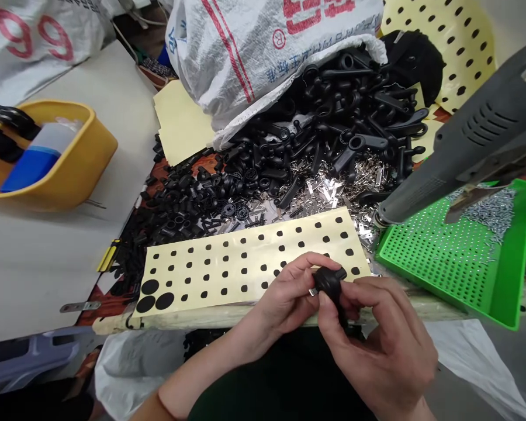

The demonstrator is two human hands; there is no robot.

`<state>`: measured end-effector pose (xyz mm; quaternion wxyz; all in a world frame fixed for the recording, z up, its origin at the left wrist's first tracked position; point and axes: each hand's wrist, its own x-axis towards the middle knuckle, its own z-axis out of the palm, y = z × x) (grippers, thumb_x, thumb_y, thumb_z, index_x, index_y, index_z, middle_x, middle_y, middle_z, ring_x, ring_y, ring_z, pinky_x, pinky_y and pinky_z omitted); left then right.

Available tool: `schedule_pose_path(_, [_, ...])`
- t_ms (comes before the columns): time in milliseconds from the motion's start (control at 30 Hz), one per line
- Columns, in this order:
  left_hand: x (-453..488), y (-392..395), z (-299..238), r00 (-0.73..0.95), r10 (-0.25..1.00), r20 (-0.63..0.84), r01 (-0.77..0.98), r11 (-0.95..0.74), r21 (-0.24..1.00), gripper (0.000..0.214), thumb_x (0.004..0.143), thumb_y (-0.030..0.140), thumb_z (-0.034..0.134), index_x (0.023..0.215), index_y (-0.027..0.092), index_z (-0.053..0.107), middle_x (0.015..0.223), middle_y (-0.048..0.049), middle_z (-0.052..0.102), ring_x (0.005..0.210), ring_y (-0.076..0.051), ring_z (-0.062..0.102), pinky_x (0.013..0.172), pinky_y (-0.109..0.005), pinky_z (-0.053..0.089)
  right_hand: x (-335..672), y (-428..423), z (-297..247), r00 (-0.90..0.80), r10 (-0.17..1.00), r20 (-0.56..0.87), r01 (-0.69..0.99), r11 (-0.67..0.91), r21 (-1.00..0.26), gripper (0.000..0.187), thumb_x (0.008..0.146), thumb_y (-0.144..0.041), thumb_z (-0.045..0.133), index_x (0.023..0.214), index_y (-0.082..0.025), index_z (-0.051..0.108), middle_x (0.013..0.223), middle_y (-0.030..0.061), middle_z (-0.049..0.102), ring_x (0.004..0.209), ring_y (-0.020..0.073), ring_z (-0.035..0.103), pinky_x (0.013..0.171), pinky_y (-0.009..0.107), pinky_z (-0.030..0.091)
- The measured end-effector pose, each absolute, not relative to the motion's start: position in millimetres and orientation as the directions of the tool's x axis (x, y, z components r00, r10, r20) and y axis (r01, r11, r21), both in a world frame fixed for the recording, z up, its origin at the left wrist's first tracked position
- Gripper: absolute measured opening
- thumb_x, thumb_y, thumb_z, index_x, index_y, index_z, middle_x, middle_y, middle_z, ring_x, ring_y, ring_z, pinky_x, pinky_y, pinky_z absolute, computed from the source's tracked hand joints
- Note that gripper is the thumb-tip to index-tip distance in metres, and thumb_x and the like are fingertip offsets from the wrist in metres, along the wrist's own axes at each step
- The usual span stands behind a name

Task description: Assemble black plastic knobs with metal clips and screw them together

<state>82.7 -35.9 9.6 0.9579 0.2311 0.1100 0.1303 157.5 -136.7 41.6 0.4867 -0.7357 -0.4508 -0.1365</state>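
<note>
Both my hands meet at the table's near edge around a small black plastic part [328, 282]. My left hand [289, 295] pinches it from the left, fingers curled over its top, and a small metal tab shows at its left side. My right hand [383, 339] grips it from below and the right with closed fingers. Just beyond lies a pale yellow sheet [245, 263] dotted with black round pads.
A heap of black plastic levers [342, 123] spills from a white woven sack [263, 52], with small metal clips [333, 187] below it. A green perforated tray [456, 257] of screws is at right, under a grey power tool [477, 146]. A yellow tub [70, 158] stands left.
</note>
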Motion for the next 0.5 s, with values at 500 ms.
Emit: schedule_pose_path(500, [88.0,-34.4,1.0,0.950,0.264,-0.170,-0.166,0.882,0.441,0.037,0.075,0.042,0.077,0.098,0.014,0.068,0.070,-0.0070,0.073,0.060,-0.020,0.071,0.058,-0.027,0.058,159.0,-131.4,40.4,0.556,0.538,0.634,0.797,-0.127,-0.590,0.017,0.077,-0.015,0.069,0.078,-0.020,0.053,0.059,-0.0048,0.053,0.056,0.0102,0.054,0.055,0.024,0.047])
